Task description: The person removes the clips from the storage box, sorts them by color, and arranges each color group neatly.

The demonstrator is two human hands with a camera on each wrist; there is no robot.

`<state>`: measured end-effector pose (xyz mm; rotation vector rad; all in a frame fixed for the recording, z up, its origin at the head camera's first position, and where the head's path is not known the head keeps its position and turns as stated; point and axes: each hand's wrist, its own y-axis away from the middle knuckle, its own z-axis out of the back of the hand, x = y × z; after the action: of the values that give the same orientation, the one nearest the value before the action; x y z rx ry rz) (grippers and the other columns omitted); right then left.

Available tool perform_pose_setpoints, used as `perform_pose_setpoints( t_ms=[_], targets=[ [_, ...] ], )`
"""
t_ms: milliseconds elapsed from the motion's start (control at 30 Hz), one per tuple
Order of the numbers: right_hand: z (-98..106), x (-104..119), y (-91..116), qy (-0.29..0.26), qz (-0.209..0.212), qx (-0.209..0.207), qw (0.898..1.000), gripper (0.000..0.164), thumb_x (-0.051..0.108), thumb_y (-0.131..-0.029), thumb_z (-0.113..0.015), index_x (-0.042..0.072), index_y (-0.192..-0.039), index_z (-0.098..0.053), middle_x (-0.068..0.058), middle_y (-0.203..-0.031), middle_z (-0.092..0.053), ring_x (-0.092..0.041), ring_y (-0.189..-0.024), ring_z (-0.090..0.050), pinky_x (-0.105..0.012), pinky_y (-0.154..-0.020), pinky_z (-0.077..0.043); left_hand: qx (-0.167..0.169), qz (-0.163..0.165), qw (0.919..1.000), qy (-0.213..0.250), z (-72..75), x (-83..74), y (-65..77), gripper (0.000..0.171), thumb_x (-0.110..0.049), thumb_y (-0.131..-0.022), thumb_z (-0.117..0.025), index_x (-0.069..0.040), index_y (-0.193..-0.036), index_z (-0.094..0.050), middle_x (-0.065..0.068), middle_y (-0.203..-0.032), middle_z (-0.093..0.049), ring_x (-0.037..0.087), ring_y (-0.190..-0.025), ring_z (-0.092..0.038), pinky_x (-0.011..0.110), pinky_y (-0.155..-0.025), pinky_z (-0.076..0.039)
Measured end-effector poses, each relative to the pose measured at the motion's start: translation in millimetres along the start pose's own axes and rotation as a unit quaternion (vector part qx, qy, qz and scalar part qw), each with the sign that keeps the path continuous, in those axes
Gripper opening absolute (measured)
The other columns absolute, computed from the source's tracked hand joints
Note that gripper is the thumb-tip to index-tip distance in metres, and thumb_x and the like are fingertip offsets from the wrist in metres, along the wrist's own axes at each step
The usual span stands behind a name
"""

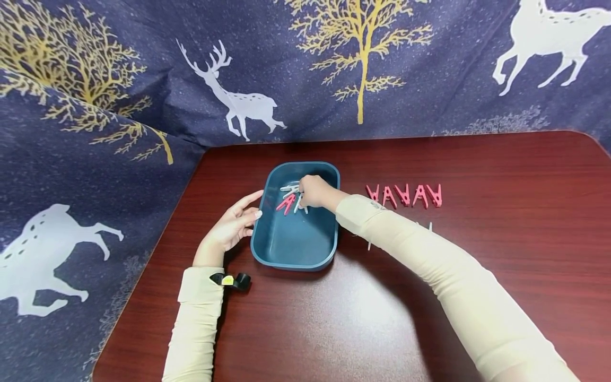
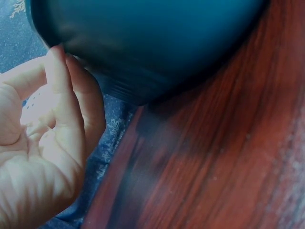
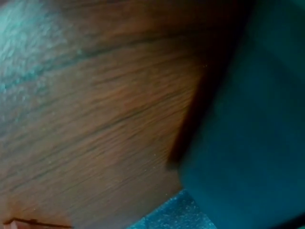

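A blue plastic bin [image 1: 296,244] stands on the table. Inside lie a red clothespin [image 1: 286,203] and a white clothespin [image 1: 289,189], near the far end. My right hand [image 1: 316,192] reaches down into the bin, its fingers bent around another white clothespin [image 1: 298,203] whose legs show below the fingertips. The hand covers the upper part of that clothespin. My left hand [image 1: 232,225] is at the bin's left side, fingertips and thumb touching the rim; close up, the left wrist view shows this hand [image 2: 52,119] against the bin's wall [image 2: 157,43].
Right of the bin, several red clothespins [image 1: 403,195] lie in a row on the dark red table [image 1: 515,212]. Nearer, white clothespins [image 1: 369,245] are partly hidden beneath my right sleeve. A patterned blue cloth [image 1: 315,69] hangs along the table's far edge.
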<state>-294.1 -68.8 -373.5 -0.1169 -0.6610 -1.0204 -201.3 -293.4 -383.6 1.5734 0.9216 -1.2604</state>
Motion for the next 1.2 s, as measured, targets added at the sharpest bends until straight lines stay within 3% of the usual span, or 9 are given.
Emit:
perform_pose_setpoints(
  t_ms=[100, 233, 367, 433, 500, 567, 667, 900, 1200],
  targets=[
    [1, 0, 1, -0.005, 0.002, 0.004, 1.0, 0.029, 0.006, -0.084, -0.069, 0.006, -0.063, -0.05, -0.002, -0.059, -0.039, -0.013, -0.054, -0.037, -0.022, -0.053, -0.034, 0.002, -0.001, 1.0, 0.001, -0.7, -0.5, 0.5, 0.058, 0.001, -0.098, -0.044, -0.008, -0.151, -0.021, 0.002, -0.1, -0.065, 0.01, -0.079, -0.066, 0.023, -0.065, -0.056],
    [2, -1, 1, -0.003, 0.003, 0.006, 1.0, 0.008, 0.003, -0.083, -0.068, -0.001, -0.088, -0.063, -0.007, -0.077, -0.053, -0.016, -0.066, -0.046, -0.023, -0.059, -0.04, 0.002, -0.002, 1.0, 0.002, -1.1, -0.3, 0.7, 0.058, 0.001, -0.098, -0.044, -0.008, -0.151, -0.021, 0.001, -0.1, -0.065, 0.01, -0.078, -0.066, 0.023, -0.065, -0.056],
    [4, -1, 1, -0.004, 0.0, 0.017, 1.0, 0.03, 0.003, -0.083, -0.069, -0.002, -0.112, -0.062, -0.011, -0.097, -0.059, -0.017, -0.077, -0.05, -0.023, -0.065, -0.045, 0.001, -0.003, 1.0, 0.001, 1.9, 3.4, -1.6, 0.058, 0.002, -0.098, -0.043, -0.008, -0.151, -0.021, 0.001, -0.099, -0.065, 0.01, -0.078, -0.066, 0.023, -0.063, -0.056],
    [5, -1, 1, -0.007, -0.001, 0.022, 1.0, 0.022, 0.004, -0.084, -0.067, -0.002, -0.106, -0.063, -0.009, -0.09, -0.058, -0.016, -0.073, -0.048, -0.022, -0.063, -0.043, 0.0, -0.003, 1.0, 0.001, 4.4, 6.4, -3.5, 0.058, 0.002, -0.098, -0.042, -0.009, -0.151, -0.021, 0.001, -0.1, -0.065, 0.01, -0.077, -0.066, 0.023, -0.063, -0.056],
    [5, -1, 1, -0.014, -0.001, 0.024, 1.0, 0.005, 0.005, -0.086, -0.063, 0.0, -0.085, -0.061, -0.005, -0.074, -0.049, -0.014, -0.061, -0.042, -0.021, -0.057, -0.038, -0.002, -0.002, 1.0, 0.002, 6.7, 9.1, -5.3, 0.057, 0.002, -0.098, -0.042, -0.01, -0.151, -0.022, 0.001, -0.1, -0.065, 0.01, -0.078, -0.066, 0.023, -0.063, -0.055],
    [5, 0, 0, -0.014, 0.001, 0.02, 1.0, 0.025, 0.007, -0.088, -0.06, 0.005, -0.065, -0.05, -0.001, -0.061, -0.038, -0.012, -0.051, -0.033, -0.022, -0.052, -0.031, -0.005, -0.001, 1.0, 0.002, 8.5, 11.2, -6.4, 0.057, 0.001, -0.099, -0.043, -0.011, -0.151, -0.023, 0.001, -0.101, -0.065, 0.01, -0.078, -0.066, 0.023, -0.063, -0.055],
    [3, 1, 1, -0.011, -0.008, 0.007, 1.0, 0.039, 0.012, -0.09, -0.059, 0.01, -0.056, -0.039, -0.001, -0.051, -0.03, -0.012, -0.044, -0.03, -0.022, -0.048, -0.029, -0.008, -0.001, 1.0, 0.0, 9.4, 12.7, -7.0, 0.057, -0.001, -0.098, -0.045, -0.013, -0.15, -0.026, 0.001, -0.101, -0.065, 0.01, -0.078, -0.066, 0.023, -0.063, -0.055],
    [-3, 8, 8, 0.009, -0.043, -0.037, 0.998, 0.023, 0.026, -0.089, -0.068, 0.004, -0.082, -0.063, -0.005, -0.064, -0.054, -0.016, -0.06, -0.057, -0.025, -0.057, -0.046, -0.002, -0.013, 0.9999, -0.003, 10.3, 14.5, -7.2, 0.056, -0.001, -0.098, -0.046, -0.013, -0.15, -0.027, 0.002, -0.101, -0.065, 0.01, -0.078, -0.066, 0.023, -0.064, -0.056],
    [-6, 9, 9, 0.02, -0.059, -0.049, 0.997, 0.035, 0.021, -0.084, -0.073, 0.0, -0.11, -0.064, -0.012, -0.093, -0.067, -0.02, -0.074, -0.063, -0.032, -0.071, -0.056, -0.002, -0.004, 1.0, 0.006, 8.0, 10.4, -5.4, 0.058, 0.001, -0.098, -0.043, -0.011, -0.151, -0.023, 0.001, -0.099, -0.064, 0.009, -0.076, -0.065, 0.022, -0.061, -0.055]
  ],
)
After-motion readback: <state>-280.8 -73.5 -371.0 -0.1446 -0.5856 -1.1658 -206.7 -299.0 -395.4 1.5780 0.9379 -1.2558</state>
